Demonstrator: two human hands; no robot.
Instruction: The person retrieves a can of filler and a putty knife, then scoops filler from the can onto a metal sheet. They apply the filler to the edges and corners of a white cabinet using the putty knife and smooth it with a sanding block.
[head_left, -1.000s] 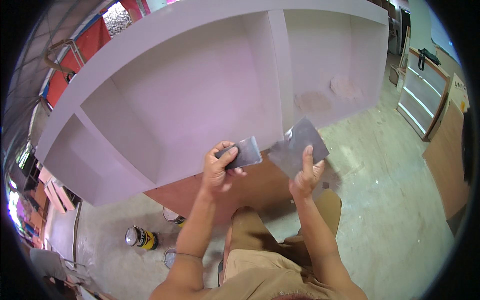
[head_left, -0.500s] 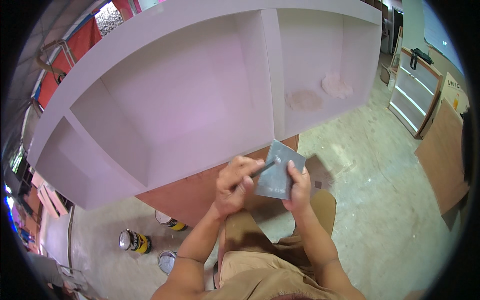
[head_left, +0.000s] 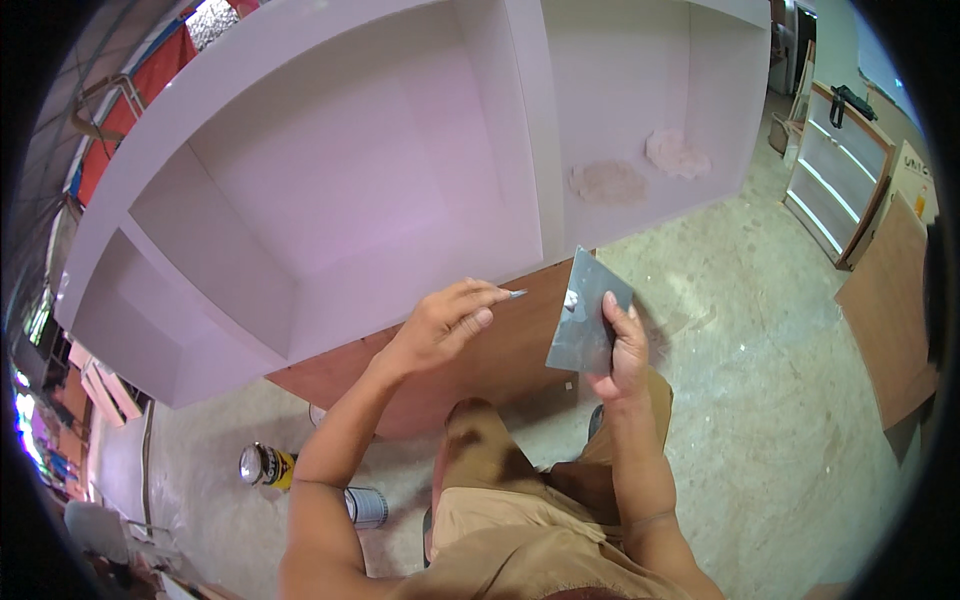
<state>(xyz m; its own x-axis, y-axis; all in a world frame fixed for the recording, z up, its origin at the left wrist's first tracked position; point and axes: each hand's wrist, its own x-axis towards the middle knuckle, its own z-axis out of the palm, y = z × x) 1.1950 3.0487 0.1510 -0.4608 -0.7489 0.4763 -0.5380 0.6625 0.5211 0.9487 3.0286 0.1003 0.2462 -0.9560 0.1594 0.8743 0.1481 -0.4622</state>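
A flat grey metal plate (head_left: 583, 335) is gripped at its right side by my right hand (head_left: 626, 352), with the thumb lying on top. A small dab of white putty (head_left: 571, 299) sits near its left edge. My left hand (head_left: 440, 325), to the left of the plate and apart from it, has its fingers closed on a narrow putty knife (head_left: 517, 294). Only the tip of that knife shows; the rest is hidden by the hand. Just beyond both hands stands a white shelf cabinet (head_left: 553, 130) with a curved top and open compartments.
A brown wooden panel (head_left: 480, 350) forms the cabinet's base. On the concrete floor to my left stand a yellow-and-black can (head_left: 265, 467) and a pale can (head_left: 366, 508). Brownish patches (head_left: 608, 184) mark the right compartment. A framed panel (head_left: 838, 175) and a wooden board (head_left: 893, 310) lean at the right.
My left hand has drawn away to the left and up, taking the putty knife off the plate. My right hand has shifted right with the plate, which is now tilted more steeply.
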